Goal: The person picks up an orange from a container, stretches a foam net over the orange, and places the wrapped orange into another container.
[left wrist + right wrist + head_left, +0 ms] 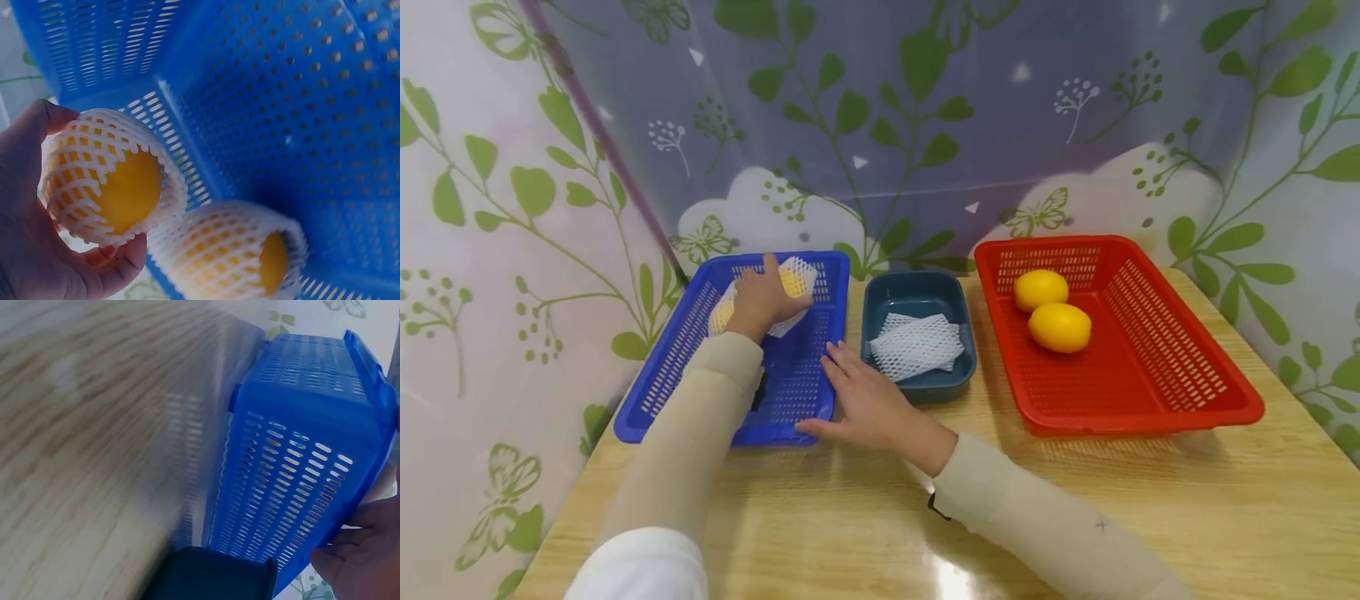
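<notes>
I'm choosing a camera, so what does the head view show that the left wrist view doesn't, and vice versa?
Only the head view shows the red basket, two bare yellow fruits, the teal bin, white nets inside it and the right hand. Only the left wrist view shows the net opening on the unheld fruit. Both show that fruit, the left hand holding another netted fruit, and the blue basket.

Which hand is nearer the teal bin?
The right hand, touching the blue basket's rim beside the teal bin; the left hand, farther off, holds a netted fruit at that basket's far end.
</notes>
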The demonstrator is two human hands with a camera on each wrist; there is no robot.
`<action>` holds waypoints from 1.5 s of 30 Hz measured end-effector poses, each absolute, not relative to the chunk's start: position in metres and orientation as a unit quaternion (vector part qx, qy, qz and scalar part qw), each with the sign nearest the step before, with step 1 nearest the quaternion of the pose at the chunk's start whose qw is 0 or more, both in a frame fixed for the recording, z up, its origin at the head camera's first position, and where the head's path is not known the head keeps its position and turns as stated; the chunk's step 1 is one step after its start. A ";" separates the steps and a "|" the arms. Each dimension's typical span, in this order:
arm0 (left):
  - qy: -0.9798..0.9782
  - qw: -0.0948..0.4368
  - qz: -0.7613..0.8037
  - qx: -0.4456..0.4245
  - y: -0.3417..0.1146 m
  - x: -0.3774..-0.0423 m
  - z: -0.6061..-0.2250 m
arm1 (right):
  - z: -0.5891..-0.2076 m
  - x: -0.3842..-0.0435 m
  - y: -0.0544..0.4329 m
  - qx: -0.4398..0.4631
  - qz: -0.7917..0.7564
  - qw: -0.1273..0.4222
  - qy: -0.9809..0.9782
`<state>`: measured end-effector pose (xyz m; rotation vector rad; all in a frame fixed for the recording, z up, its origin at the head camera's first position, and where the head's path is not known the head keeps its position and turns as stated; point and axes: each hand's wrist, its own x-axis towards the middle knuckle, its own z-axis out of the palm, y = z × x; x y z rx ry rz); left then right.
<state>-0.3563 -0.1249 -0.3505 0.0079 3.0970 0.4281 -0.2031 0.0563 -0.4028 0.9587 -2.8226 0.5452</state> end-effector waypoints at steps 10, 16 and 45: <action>0.985 0.024 0.170 -0.035 -0.125 -0.356 -0.379 | -0.399 -0.203 0.053 0.319 0.175 0.046 -0.930; 0.980 0.033 0.191 -0.044 -0.122 -0.350 -0.388 | -0.398 -0.201 0.052 0.303 0.181 0.028 -0.935; 0.980 0.014 0.191 -0.051 -0.116 -0.352 -0.392 | -0.393 -0.203 0.056 0.293 0.193 0.023 -0.936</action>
